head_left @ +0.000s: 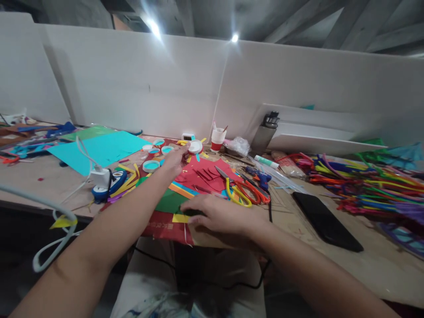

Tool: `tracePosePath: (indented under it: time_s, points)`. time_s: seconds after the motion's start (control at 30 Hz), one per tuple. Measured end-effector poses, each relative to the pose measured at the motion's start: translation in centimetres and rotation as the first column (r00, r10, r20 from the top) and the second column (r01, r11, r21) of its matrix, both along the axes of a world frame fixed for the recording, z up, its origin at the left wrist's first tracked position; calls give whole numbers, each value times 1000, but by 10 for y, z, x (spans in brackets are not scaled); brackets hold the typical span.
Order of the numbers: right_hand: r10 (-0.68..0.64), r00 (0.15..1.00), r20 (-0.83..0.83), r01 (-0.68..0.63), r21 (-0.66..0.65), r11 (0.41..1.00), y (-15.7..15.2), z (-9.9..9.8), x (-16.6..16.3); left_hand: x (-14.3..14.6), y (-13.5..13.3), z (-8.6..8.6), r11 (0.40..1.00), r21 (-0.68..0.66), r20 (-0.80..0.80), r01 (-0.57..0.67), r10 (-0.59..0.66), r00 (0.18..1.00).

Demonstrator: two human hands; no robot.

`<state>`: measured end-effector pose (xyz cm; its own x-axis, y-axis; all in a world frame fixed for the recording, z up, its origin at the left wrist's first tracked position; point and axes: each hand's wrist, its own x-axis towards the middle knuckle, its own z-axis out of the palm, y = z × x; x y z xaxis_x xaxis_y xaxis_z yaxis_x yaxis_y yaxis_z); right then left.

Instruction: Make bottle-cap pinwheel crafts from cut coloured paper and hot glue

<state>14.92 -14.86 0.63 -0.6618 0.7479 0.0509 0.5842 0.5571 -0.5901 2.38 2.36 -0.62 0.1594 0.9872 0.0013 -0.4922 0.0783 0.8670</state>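
Note:
My left hand (175, 160) reaches far across the table and its fingers pinch a round white lid (195, 146). Several more white lids with blue inserts (151, 166) lie just left of it. My right hand (218, 215) lies flat, fingers spread, on a green sheet (170, 202) near the table's front edge, beside a small yellow paper strip (180, 218). Red paper (205, 176) with cut shapes lies between my two hands. Yellow-handled scissors (233, 191) and orange-handled scissors (253, 192) rest just beyond my right hand.
A black phone (326, 222) lies to the right, with a heap of coloured pipe cleaners (367, 185) behind it. A blue glue gun (261, 177), a paper cup (218, 139), a cyan sheet (99, 149) and a white charger with cable (99, 177) are also there. White partition boards (132, 84) close off the back.

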Motion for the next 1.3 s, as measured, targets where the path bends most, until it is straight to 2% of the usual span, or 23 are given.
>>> tracePosePath:
  time_s: [0.03,0.1,0.17,0.27,0.37,0.47,0.53,0.63,0.7,0.77,0.83,0.93,1.03,1.1,1.17,1.2,1.23,1.3]
  points:
    - [42,998,-42,-46,-99,994,-6,5,3,0,1,-1,1000,3,1,5,-5,1000]
    - [134,977,-168,-182,-318,931,-16,14,11,1,1,-3,1000,14,1,19,-19,1000]
    - [83,954,-288,-192,-377,906,-19,16,15,2,1,-4,999,24,1,27,-27,1000]
    - [-157,882,-443,34,-274,961,-10,7,15,3,-1,-4,999,35,-2,30,-30,1000]
    - [-301,763,-573,176,-264,948,7,-2,15,1,-4,-4,995,82,-76,59,-53,996]
    - [-361,684,-634,277,-232,933,25,1,26,-1,-4,-9,984,101,-257,148,-118,959]
    - [-400,595,-697,393,-183,901,39,6,39,-1,-3,-14,979,61,-358,196,-161,920]
    - [-448,375,-812,564,-184,805,61,4,61,0,0,-21,971,45,-473,236,-188,861]
    - [-470,277,-838,613,-222,758,73,-5,74,1,3,-24,976,84,-587,201,-115,802]
    - [-536,256,-805,658,-261,706,80,-18,81,2,6,-27,978,156,-726,138,19,687]
    - [-581,262,-771,667,-291,686,83,-28,83,3,11,-29,970,208,-826,124,107,553]
    - [-598,236,-766,601,-368,709,81,-34,79,2,17,-31,959,244,-890,147,161,427]
    - [-612,195,-767,476,-472,742,79,-34,74,-3,20,-28,924,365,-903,115,322,283]
    - [-626,173,-761,419,-518,746,79,-33,73,-6,17,-23,898,431,-885,91,401,236]
    - [-630,159,-760,373,-545,751,79,-34,74,-8,11,-16,859,507,-836,73,469,284]
    - [-629,156,-762,346,-554,757,79,-34,74,-7,6,-13,821,568,-782,61,516,349]
    - [-626,154,-764,318,-562,764,79,-35,75,-5,0,-9,781,622,-712,45,541,447]
    - [-624,152,-767,264,-576,773,78,-35,75,1,-14,-3,747,657,-636,104,474,609]
